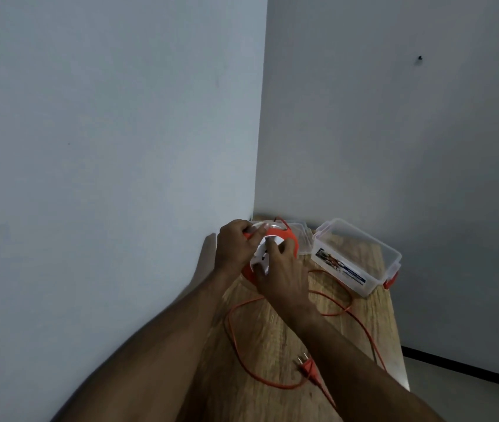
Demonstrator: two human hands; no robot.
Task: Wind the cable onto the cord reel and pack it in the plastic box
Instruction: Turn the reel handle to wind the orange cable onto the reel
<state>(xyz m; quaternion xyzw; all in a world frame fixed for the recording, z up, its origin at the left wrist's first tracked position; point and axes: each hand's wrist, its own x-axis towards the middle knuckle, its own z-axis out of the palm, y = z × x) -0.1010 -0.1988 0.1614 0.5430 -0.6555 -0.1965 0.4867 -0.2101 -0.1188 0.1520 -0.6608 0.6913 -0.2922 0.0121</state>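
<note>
A wooden bench [275,336] stands in the corner of two pale walls, carrying everything the job needs. At its far right the clear plastic box [356,257] sits open and holds nothing, its lid [301,237] lying flat just beside it, behind the reel. The orange and white cord reel [269,249] is raised at the bench's far left edge, near the wall. The left hand [234,243] grips the reel's orange rim, fingers curled over its top, while the right hand [281,271] is curled on the white hub, apparently to turn it. Much of the orange cable [236,339] lies in loose loops across the wood, one strand running off the right edge, and the plug [306,363] rests near the front. By this showing the winding is far from done; the remaining slack has to go onto the reel, and the packing and closing of the box have not begun.
</note>
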